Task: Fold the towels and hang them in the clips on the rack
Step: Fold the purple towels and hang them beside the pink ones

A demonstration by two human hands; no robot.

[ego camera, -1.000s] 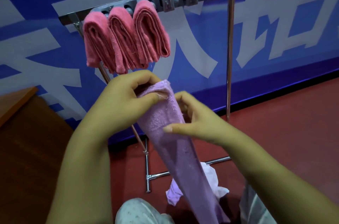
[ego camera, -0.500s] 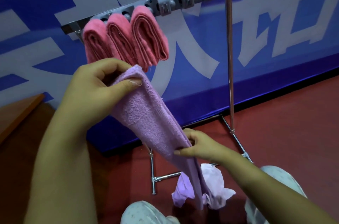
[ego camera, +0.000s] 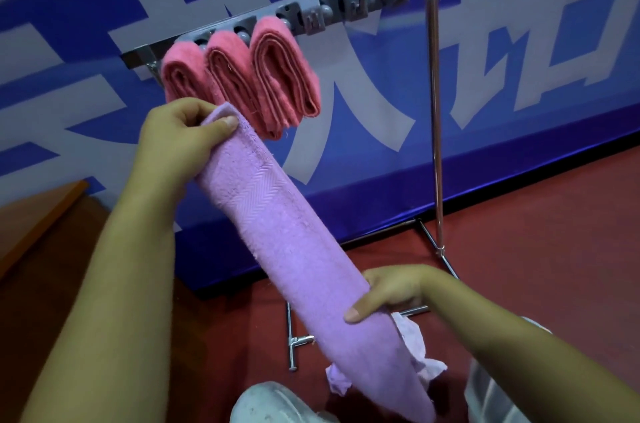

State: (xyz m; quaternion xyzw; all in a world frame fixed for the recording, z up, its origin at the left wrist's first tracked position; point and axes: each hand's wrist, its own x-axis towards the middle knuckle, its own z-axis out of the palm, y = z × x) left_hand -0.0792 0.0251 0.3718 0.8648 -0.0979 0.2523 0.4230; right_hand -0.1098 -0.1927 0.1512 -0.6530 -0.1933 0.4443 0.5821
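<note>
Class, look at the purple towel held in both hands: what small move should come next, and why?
Probably the right hand lifts its low end up to the left hand, folding the purple towel in half. It is still one long strip, while the three pink towels hang doubled in the clips.

Three folded towels (ego camera: 239, 83) hang at the rack's (ego camera: 434, 111) left end, with a long towel (ego camera: 298, 249) held slantwise before them.
</note>
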